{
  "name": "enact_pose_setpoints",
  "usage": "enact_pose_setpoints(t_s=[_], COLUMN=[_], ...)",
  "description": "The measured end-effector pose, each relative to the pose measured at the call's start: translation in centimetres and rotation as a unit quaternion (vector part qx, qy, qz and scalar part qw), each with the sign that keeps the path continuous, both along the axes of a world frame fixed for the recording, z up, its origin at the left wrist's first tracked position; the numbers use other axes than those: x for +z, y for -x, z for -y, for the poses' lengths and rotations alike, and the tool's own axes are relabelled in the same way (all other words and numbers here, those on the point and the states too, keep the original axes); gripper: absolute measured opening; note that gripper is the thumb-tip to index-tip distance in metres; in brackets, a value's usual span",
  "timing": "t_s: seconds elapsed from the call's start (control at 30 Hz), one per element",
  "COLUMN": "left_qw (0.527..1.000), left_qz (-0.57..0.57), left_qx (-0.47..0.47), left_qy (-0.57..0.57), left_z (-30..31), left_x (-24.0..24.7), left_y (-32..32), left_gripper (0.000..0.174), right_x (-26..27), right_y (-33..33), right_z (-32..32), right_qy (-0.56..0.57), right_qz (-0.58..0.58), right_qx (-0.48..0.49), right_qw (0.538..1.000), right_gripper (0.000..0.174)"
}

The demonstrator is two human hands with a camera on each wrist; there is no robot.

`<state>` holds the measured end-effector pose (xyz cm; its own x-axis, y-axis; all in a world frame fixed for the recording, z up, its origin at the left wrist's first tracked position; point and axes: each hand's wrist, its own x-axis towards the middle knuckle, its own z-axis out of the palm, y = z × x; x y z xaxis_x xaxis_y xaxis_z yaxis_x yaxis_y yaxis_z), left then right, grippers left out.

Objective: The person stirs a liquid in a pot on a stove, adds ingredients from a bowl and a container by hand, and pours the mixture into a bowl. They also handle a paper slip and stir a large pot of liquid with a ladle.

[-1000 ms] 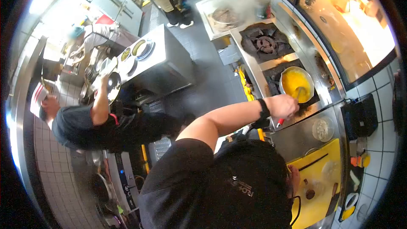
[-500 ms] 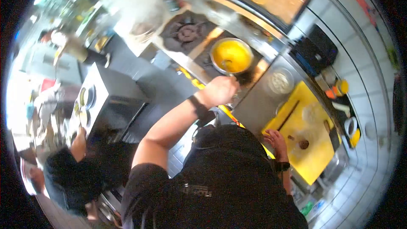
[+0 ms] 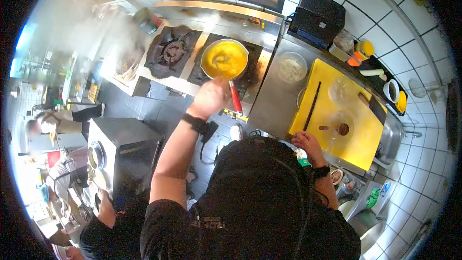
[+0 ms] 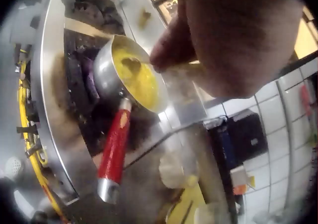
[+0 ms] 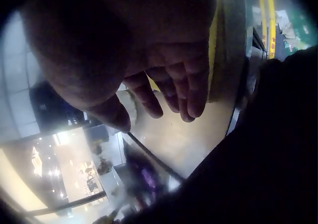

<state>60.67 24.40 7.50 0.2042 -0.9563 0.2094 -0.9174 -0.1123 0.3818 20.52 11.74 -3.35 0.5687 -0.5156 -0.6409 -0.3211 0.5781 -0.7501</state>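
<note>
Resting nearest the body, the right hand (image 3: 305,142) sits at the near edge of the yellow cutting board (image 3: 358,151), fingers loosely curled and empty, as its wrist view confirms. Farther out, the left hand (image 3: 210,97) grips a stirring utensil (image 3: 219,65), perhaps a whisk, dipped into the saucepan (image 4: 103,71) just beyond it. The pan's red handle (image 4: 115,144) points back toward the body, right of that hand. Only the head view shows both hands.
</note>
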Motion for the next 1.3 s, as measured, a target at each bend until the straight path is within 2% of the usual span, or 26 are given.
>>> enact_pose_setpoints(t_s=[0.03,0.1,0.17,0.2,0.23,0.3,0.33,0.43,0.47,0.57,0.63,0.7,0.73,0.8,0.83,0.87,0.9,0.93,1.07,1.13,1.23,1.27,1.3], left_qw=[0.998,0.997,0.998,0.997,0.997,0.996,0.997,0.999,0.999,0.999,0.999,0.997,0.997,0.974,0.974,0.935,0.854,0.806,0.816,0.866,0.864,0.905,0.905], left_qz=[0.016,0.027,-0.044,-0.035,-0.035,0.039,0.029,-0.006,-0.029,0.017,-0.009,-0.045,-0.045,-0.019,-0.019,-0.200,-0.373,-0.442,-0.424,-0.342,-0.334,-0.246,-0.246], left_qx=[-0.003,-0.035,-0.040,-0.017,-0.021,0.015,-0.041,-0.043,-0.029,0.028,0.028,0.032,0.032,0.094,0.094,0.199,0.297,0.309,0.327,0.325,0.315,0.287,0.287], left_qy=[-0.059,-0.070,0.015,0.063,0.062,-0.076,-0.063,-0.017,0.015,-0.025,-0.017,0.047,0.045,0.205,0.205,0.212,0.209,0.242,0.220,0.167,0.206,0.196,0.195], left_z=[-0.3,-0.2,0.0,0.4,0.2,0.0,-0.4,0.1,0.3,0.0,-0.6,-0.7,-0.6,0.1,0.4,0.8,1.2,1.4,1.6,1.7,1.8,1.5,1.3], left_x=[0.2,1.8,1.3,0.3,-0.3,0.5,1.9,1.1,1.0,0.8,1.3,2.6,2.0,-0.6,-1.8,-3.1,-3.8,-4.5,-3.7,-3.1,-2.0,-3.4,-4.2], left_y=[0.5,1.1,0.0,-0.8,-0.8,0.1,1.0,0.3,-0.5,-0.7,0.2,0.3,-0.1,-1.5,-1.9,-2.3,-2.5,-2.7,-2.8,-3.4,-3.2,-3.9,-4.5], left_gripper=[0.014,0.013,0.009,0.009,0.009,0.008,0.009,0.009,0.008,0.008,0.007,0.009,0.009,0.014,0.014,0.017,0.020,0.023,0.021,0.018,0.017,0.017,0.017], right_x=[-0.1,-0.6,-1.0,-1.0,-0.9,-0.3,-0.3,-0.6,-0.7,-0.3,0.0,0.1,-0.1,-0.5,-0.6,-0.6,-0.6,-0.6,-1.1,-1.2,-1.2,-1.3,-1.4], right_y=[0.1,0.3,0.6,0.6,0.7,0.5,0.6,0.8,0.8,0.6,0.7,0.8,0.9,1.0,0.9,0.8,0.7,0.8,0.9,0.9,1.1,1.3,1.4], right_z=[0.0,-0.1,-0.2,-0.1,-0.2,0.0,0.0,-0.1,-0.2,-0.3,-0.3,-0.5,-0.6,-0.9,-0.9,-0.9,-0.9,-0.9,-0.6,-0.5,-0.6,-0.8,-0.8], right_qy=[0.001,-0.006,-0.010,-0.013,-0.014,-0.013,-0.012,-0.024,-0.021,-0.018,-0.020,-0.029,-0.031,-0.022,-0.022,-0.020,-0.019,-0.019,-0.005,-0.003,0.003,0.004,0.007], right_qz=[0.000,-0.015,-0.015,-0.015,-0.014,-0.029,-0.029,-0.029,-0.024,-0.019,-0.022,-0.025,-0.026,-0.019,-0.019,-0.026,-0.035,-0.035,-0.035,-0.039,-0.052,-0.047,-0.042], right_qx=[-0.003,-0.015,-0.013,-0.010,-0.013,-0.019,-0.020,-0.025,-0.024,-0.031,-0.041,-0.044,-0.044,-0.042,-0.043,-0.041,-0.039,-0.038,-0.024,-0.024,-0.028,-0.030,-0.032], right_qw=[1.000,1.000,1.000,1.000,1.000,0.999,0.999,0.999,0.999,0.999,0.999,0.998,0.998,0.999,0.999,0.999,0.998,0.998,0.999,0.999,0.998,0.998,0.999], right_gripper=[0.035,0.035,0.034,0.034,0.034,0.034,0.034,0.033,0.034,0.034,0.034,0.033,0.033,0.032,0.032,0.033,0.033,0.033,0.033,0.033,0.032,0.032,0.033])
